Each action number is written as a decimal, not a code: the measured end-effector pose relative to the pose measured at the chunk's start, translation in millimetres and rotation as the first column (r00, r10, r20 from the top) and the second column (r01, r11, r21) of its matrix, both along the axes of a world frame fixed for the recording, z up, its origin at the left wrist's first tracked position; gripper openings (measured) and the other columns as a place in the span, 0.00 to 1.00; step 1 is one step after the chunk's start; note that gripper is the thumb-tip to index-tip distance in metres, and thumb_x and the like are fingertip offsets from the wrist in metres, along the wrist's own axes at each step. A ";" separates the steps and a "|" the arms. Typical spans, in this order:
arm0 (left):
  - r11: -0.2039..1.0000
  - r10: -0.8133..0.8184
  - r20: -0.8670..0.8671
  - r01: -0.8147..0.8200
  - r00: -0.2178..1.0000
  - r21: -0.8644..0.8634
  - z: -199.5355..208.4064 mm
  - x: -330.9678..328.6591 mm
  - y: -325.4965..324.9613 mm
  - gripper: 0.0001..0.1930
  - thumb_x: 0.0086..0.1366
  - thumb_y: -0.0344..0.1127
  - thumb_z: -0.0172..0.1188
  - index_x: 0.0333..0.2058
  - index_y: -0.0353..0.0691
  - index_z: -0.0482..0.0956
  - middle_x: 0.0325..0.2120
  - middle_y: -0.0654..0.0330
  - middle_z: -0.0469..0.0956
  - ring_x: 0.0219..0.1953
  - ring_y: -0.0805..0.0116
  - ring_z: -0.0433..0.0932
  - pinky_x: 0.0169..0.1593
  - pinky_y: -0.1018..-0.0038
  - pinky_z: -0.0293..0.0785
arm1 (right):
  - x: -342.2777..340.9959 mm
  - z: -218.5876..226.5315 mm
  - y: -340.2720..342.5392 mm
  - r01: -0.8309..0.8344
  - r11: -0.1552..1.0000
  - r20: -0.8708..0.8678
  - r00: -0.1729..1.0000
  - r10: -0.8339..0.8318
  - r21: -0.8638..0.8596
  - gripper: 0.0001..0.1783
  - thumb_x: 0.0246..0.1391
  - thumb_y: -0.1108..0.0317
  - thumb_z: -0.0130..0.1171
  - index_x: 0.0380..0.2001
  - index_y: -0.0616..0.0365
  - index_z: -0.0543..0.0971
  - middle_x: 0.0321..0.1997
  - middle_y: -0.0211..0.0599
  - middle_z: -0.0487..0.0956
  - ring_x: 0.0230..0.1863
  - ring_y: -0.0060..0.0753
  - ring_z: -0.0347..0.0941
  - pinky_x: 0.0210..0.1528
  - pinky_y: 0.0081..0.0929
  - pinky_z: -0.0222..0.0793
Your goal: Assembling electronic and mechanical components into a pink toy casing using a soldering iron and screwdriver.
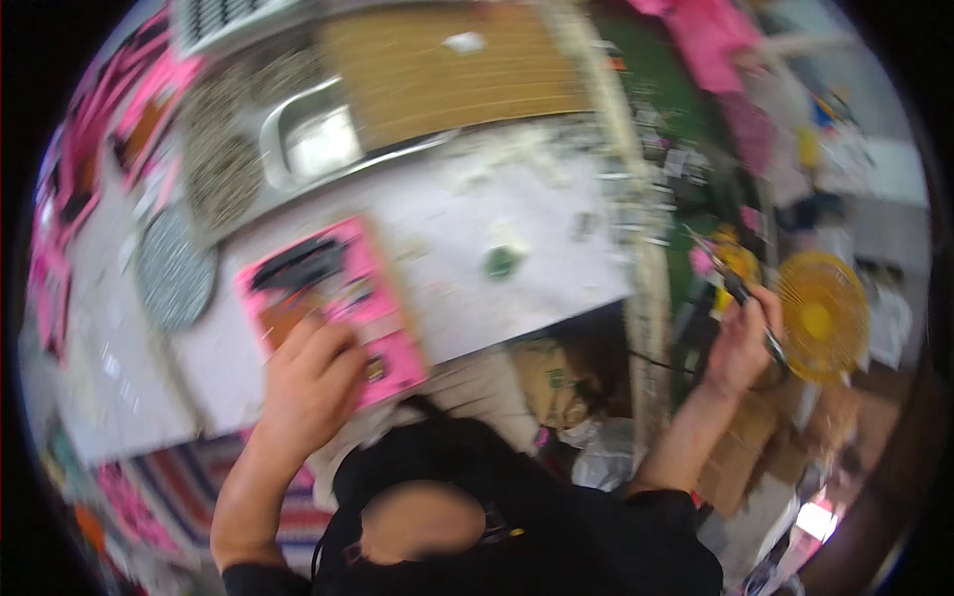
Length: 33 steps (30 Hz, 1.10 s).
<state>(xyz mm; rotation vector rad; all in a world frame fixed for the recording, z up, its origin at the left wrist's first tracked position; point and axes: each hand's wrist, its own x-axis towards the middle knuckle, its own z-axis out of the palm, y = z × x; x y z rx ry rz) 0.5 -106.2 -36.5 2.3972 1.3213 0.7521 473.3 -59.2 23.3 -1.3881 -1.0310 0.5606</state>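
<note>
Pink card [333, 303] lies at the tabletop [517, 288] front edge under the left hand's [313, 382] pressing fingers, not yet worked, while the right hand [740, 348] grips a dark tool [745, 298] off the table's right edge.

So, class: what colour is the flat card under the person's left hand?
Bright pink with black and brown patches, seen in the head view: pink card under the left hand.

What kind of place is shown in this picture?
Probably a small, crowded workshop or packing workplace. A white worktable holds a pink card package under the left hand, more pink cards lie stacked at the left, and the right hand grips a dark tool near a yellow fan.
</note>
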 end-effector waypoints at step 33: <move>0.994 0.095 0.050 -0.098 0.994 0.050 5.3 -13.7 -13.1 0.19 0.51 0.28 0.71 0.44 0.41 0.85 0.42 0.58 0.77 0.32 0.63 0.76 0.34 0.68 0.75 | -218.7 -58.5 31.3 -0.734 0.616 0.143 0.603 0.785 -0.286 0.09 0.54 0.76 0.66 0.41 0.60 0.84 0.30 0.30 0.81 0.27 0.19 0.74 0.29 0.19 0.69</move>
